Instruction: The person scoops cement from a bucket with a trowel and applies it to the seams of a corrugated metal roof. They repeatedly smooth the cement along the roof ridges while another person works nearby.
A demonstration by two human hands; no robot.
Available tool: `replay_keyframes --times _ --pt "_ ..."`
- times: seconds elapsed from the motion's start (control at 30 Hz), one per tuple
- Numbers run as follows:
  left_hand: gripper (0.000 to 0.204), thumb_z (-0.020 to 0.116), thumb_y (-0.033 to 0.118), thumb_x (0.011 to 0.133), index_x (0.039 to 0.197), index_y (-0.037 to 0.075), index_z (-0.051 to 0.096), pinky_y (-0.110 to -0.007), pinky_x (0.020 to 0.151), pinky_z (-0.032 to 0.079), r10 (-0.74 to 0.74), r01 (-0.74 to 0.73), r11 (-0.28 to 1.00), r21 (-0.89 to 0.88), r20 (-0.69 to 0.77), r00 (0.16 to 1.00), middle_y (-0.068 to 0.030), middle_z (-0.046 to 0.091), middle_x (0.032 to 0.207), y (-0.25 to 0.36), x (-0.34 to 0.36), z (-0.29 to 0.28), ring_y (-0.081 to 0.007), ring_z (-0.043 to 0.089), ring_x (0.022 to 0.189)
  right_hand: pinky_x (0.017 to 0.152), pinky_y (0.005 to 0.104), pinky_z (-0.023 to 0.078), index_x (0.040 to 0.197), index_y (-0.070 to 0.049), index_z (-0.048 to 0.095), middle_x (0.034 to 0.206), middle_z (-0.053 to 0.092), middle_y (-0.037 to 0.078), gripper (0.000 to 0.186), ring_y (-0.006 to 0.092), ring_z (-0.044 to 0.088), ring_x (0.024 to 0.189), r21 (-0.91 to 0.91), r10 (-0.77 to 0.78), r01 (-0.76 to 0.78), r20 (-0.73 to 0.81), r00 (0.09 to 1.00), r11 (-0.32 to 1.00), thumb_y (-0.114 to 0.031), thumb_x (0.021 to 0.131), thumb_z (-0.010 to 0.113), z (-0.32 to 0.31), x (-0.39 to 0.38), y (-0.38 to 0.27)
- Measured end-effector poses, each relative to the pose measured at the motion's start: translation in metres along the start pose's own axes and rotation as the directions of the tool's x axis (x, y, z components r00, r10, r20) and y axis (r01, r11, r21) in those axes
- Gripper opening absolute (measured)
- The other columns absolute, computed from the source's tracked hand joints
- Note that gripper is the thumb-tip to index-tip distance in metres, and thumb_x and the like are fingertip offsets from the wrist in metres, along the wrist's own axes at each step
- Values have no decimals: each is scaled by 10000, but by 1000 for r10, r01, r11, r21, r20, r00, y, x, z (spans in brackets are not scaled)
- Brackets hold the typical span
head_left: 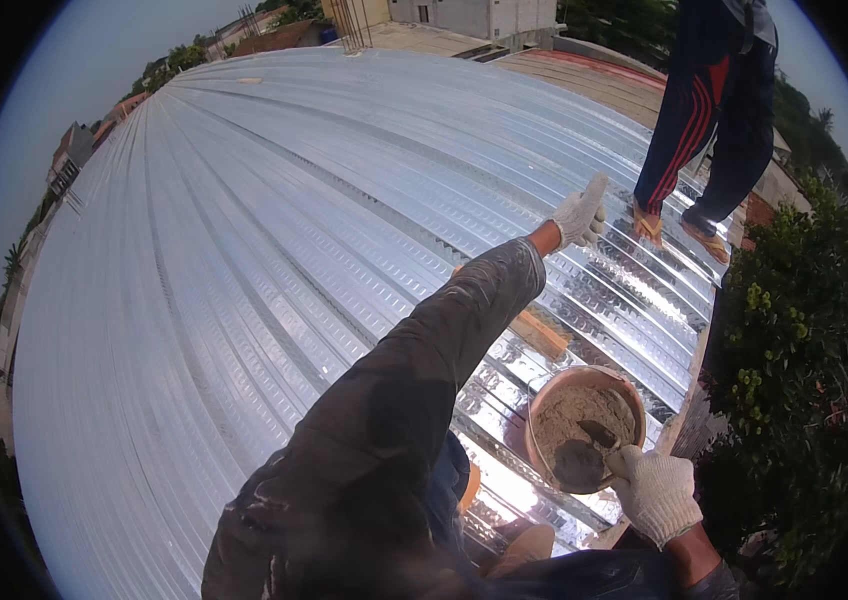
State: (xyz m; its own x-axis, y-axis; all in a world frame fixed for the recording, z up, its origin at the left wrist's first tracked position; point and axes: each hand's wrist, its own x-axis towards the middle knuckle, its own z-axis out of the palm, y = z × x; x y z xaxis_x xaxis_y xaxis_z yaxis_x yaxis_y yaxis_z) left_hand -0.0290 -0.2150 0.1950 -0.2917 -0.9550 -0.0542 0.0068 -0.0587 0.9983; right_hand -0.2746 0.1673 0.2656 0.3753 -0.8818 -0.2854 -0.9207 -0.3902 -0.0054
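Observation:
Beneath my right hand's side of the view stands a bucket (532, 432) part filled with grey mortar (572, 408). The dark blade of a trowel (579, 466) lies in that mortar. My right hand (656, 492), in a white knitted glove, is closed round the trowel's handle at the bucket's near right rim; the fingers cover most of the handle. Stretched far forward over the metal sheets, my left hand (579, 212) wears a similar glove. Its fingers are extended and nothing shows in it.
Ribbed shiny metal sheeting (244, 240) spreads ahead and left. A wood piece (540, 334) lies behind the bucket. Another person (704, 110) in dark striped trousers and sandals stands at the far right. Along the right, the sheeting ends at an edge beside a leafy tree (794, 370).

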Motion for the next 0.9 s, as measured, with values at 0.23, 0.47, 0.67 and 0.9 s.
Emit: replay_keyframes --times 0.23,0.47,0.67,0.9 --pt "1082 297 1113 783 940 63 504 -409 639 442 100 -821 313 -477 -843 528 -65 503 757 61 -57 -246 -230 443 662 645 523 568 939 -104 665 759 701 128 226 368 737 738 82 -90 92 -27 996 992 -317 905 731 25 5 -5" --pt "831 563 891 931 1031 69 633 -419 677 528 9 146 955 257 -518 855 -106 624 832 -19 -47 -171 -257 631 732 640 509 587 958 -55 699 767 730 156 301 345 765 742 25 -129 129 -29 991 991 -354 928 729 19 28 5" --pt "731 793 596 841 1267 2 761 -448 995 558 -633 13 180 984 106 767 -208 772 1257 -85 -15 -46 -354 730 1160 616 467 622 978 -43 832 831 806 165 245 306 816 752 -18 28 -25 144 989 1000 -256 895 743 9 43 0" --pt "720 740 612 896 1255 -12 755 -470 957 554 -328 -256 258 932 334 884 -248 773 1231 -81 25 25 -382 732 1132 619 459 622 942 -62 841 818 804 147 208 310 812 759 29 39 -40 36 999 999 -244 886 756 22 32 -9"
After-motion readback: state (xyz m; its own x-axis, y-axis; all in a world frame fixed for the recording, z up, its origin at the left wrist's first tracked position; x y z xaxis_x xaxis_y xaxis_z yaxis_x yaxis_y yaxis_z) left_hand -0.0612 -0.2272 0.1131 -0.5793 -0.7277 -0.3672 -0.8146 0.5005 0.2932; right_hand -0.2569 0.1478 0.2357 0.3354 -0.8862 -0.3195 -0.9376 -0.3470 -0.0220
